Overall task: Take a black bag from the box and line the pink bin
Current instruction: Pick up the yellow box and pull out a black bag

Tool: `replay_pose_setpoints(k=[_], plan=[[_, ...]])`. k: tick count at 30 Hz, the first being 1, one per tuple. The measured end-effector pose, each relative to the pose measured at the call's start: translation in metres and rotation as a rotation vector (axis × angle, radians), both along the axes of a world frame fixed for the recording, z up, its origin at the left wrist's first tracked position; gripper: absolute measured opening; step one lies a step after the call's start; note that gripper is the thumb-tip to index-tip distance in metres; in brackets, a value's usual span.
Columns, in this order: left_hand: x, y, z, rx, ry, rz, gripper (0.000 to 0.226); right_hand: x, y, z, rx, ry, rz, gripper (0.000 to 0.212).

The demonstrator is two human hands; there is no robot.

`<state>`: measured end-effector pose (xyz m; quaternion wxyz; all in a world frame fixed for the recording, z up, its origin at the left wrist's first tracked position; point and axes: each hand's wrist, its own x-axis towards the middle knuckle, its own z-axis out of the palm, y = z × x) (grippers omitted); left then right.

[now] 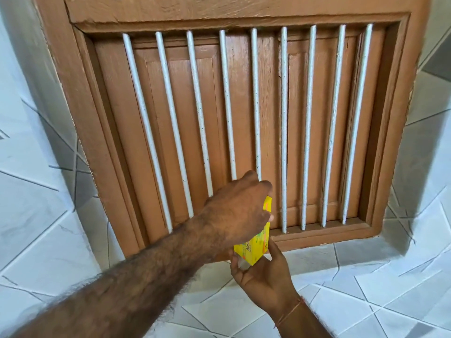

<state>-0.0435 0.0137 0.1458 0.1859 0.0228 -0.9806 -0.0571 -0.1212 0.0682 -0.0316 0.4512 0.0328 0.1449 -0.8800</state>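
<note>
Both hands [240,211] hold yellow box [255,247] before barred window [244,106]

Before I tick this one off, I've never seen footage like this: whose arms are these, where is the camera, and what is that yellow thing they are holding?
There is no machine here. A person wears one wide-angle camera on the head, looking forward and down, so the arms you see are that person's own.

The right hand grips the lower end of a small yellow box from underneath. The left hand reaches across and closes over the top end of the box, its fingers curled at the flap, as if opening it. No black bag shows yet, and no pink bin is in the picture.

Behind the hands is a brown wooden window, shutters closed, with white bars in front. Pale tiles with grey lines surround it.
</note>
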Motion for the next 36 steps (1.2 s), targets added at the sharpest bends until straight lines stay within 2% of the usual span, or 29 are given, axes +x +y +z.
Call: replay_pose_setpoints(k=[2, 6, 9, 11, 12, 14, 15, 16, 17, 19, 20, 22, 23, 26, 29, 31, 34, 36], plan=[[0.002, 0.003, 0.002, -0.012, 0.037, -0.005, 0.035, 0.001, 0.001, 0.002, -0.005, 0.042, 0.013, 0.036], [0.004, -0.001, 0.006, -0.035, 0.136, 0.026, 0.039, -0.003, 0.0, -0.005, -0.027, 0.01, -0.016, 0.03], [0.006, -0.011, 0.012, 0.019, 0.197, 0.043, 0.039, -0.008, 0.003, -0.01, -0.03, -0.013, 0.014, 0.039], [0.005, -0.02, 0.017, 0.049, 0.219, 0.042, 0.038, -0.007, 0.004, -0.01, -0.027, -0.008, 0.027, 0.037], [0.007, -0.025, 0.02, 0.109, 0.229, 0.046, 0.035, -0.008, 0.006, -0.011, -0.028, -0.004, 0.011, 0.049], [0.018, -0.055, 0.021, 0.353, 0.319, 0.077, 0.026, -0.017, 0.013, -0.015, -0.012, -0.005, -0.041, 0.083], [0.024, -0.075, 0.018, 0.487, 0.402, 0.119, 0.021, -0.022, 0.02, -0.015, 0.005, -0.016, -0.073, 0.089], [0.031, -0.098, 0.008, 0.63, 0.483, 0.175, 0.019, -0.029, 0.029, -0.016, 0.041, -0.019, -0.119, 0.084], [0.036, -0.118, -0.009, 0.784, 0.518, 0.235, 0.022, -0.037, 0.039, -0.017, 0.097, -0.01, -0.174, 0.07], [0.041, -0.14, -0.059, 1.117, 0.456, 0.321, 0.016, -0.048, 0.061, -0.015, 0.236, 0.03, -0.274, 0.026], [0.038, -0.143, -0.088, 1.26, 0.381, 0.346, 0.011, -0.054, 0.07, -0.015, 0.27, 0.058, -0.314, 0.012], [0.027, -0.136, -0.143, 1.434, 0.256, 0.433, 0.012, -0.059, 0.081, -0.011, 0.33, 0.151, -0.373, 0.012], [0.022, -0.133, -0.164, 1.46, 0.233, 0.475, 0.013, -0.06, 0.083, -0.009, 0.363, 0.201, -0.397, 0.014], [0.002, -0.125, -0.204, 1.353, 0.28, 0.506, 0.017, -0.056, 0.087, -0.001, 0.433, 0.362, -0.426, 0.018], [-0.008, -0.117, -0.213, 1.092, 0.39, 0.541, 0.018, -0.048, 0.085, 0.004, 0.469, 0.426, -0.432, 0.02], [-0.011, -0.114, -0.213, 0.891, 0.373, 0.538, 0.021, -0.042, 0.079, 0.005, 0.454, 0.377, -0.428, 0.022], [-0.014, -0.117, -0.217, 0.521, 0.281, 0.632, 0.037, -0.035, 0.069, 0.002, 0.389, 0.214, -0.39, 0.016], [-0.012, -0.108, -0.213, 0.412, 0.351, 0.591, 0.043, -0.028, 0.062, -0.001, 0.349, 0.137, -0.353, 0.013]])
